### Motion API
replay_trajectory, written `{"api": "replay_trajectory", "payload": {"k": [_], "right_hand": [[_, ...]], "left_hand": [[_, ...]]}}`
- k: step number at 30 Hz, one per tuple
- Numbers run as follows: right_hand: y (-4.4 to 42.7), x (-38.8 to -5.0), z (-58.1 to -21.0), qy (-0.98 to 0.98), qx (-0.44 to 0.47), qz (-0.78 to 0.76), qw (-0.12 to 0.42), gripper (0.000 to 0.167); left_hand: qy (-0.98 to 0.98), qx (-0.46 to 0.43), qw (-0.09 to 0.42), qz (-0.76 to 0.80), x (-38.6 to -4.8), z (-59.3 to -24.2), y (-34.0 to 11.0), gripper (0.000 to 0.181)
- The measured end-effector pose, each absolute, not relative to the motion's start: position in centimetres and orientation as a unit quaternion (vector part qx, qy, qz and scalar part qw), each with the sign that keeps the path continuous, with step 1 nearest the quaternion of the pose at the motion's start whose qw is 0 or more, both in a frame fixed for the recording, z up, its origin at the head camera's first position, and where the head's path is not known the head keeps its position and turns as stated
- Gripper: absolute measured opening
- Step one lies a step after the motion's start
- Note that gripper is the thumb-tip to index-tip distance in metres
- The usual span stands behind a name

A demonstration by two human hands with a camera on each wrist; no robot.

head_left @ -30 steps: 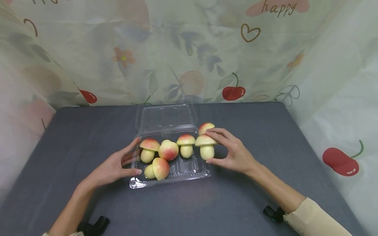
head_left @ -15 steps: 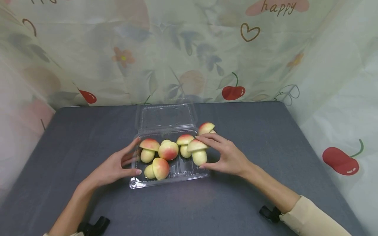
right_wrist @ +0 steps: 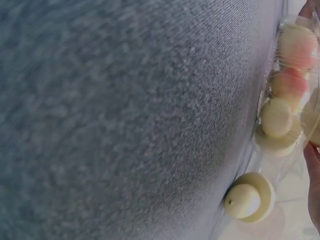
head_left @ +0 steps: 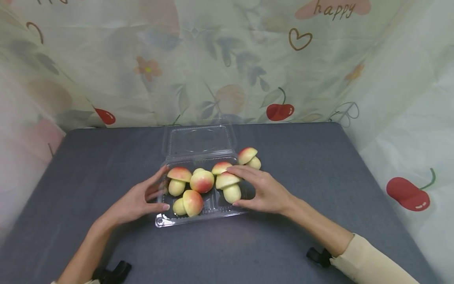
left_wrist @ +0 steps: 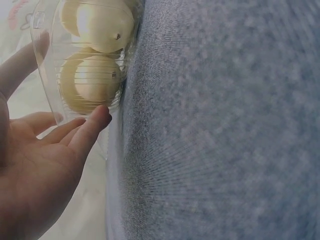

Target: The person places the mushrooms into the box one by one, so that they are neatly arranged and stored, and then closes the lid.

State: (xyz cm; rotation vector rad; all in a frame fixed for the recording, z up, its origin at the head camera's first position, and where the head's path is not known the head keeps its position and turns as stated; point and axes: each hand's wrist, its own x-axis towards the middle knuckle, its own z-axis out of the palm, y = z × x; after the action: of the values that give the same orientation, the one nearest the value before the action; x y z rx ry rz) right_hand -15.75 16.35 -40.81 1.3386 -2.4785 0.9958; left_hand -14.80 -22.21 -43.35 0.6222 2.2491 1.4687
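My right hand [head_left: 264,189] pinches a toy mushroom [head_left: 228,180] by cap and stem, thumb in front and fingers behind. That mushroom is over the right half of a clear plastic clamshell container [head_left: 216,216]; whether it touches the bottom, I cannot tell. Several other toy mushrooms with red-blushed caps lie inside, one [head_left: 202,181] in the middle and one [head_left: 191,203] at front left. At the container's left side, my left hand [head_left: 136,201] rests with spread, fairly straight fingers; the left wrist view shows a fingertip [left_wrist: 100,117] against the ribbed wall.
The container's clear lid [head_left: 200,140] lies open behind it. One more toy mushroom [head_left: 248,156] lies tilted on the grey tabletop [head_left: 301,157], just right of the container. Printed curtains [head_left: 195,59] surround the table at the back and sides.
My right hand has moved left and slightly toward the front with the mushroom, from the container's right edge to over its right half. The mushroom behind is uncovered. My left hand stays put.
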Motion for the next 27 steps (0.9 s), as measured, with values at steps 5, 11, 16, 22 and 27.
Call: {"api": "replay_trajectory", "payload": {"k": [5, 11, 16, 22, 27], "right_hand": [[15.7, -15.6, -40.8, -0.826, 0.452, 0.332, 0.054, 0.075], [15.0, -15.7, -40.9, -0.827, 0.458, 0.325, 0.033, 0.073], [14.6, -15.7, -41.0, -0.826, 0.462, 0.322, 0.031, 0.072], [14.1, -15.9, -40.9, -0.825, 0.471, 0.310, 0.029, 0.071], [13.7, -16.0, -41.0, -0.825, 0.474, 0.307, 0.018, 0.072]], "left_hand": [[0.799, 0.226, 0.189, 0.525, -14.7, -43.3, -22.3, 0.104], [0.800, 0.224, 0.188, 0.523, -14.7, -43.3, -22.3, 0.103], [0.800, 0.223, 0.189, 0.525, -14.7, -43.3, -22.3, 0.103], [0.799, 0.223, 0.189, 0.526, -14.7, -43.3, -22.3, 0.103], [0.800, 0.224, 0.188, 0.524, -14.7, -43.3, -22.4, 0.103]]}}
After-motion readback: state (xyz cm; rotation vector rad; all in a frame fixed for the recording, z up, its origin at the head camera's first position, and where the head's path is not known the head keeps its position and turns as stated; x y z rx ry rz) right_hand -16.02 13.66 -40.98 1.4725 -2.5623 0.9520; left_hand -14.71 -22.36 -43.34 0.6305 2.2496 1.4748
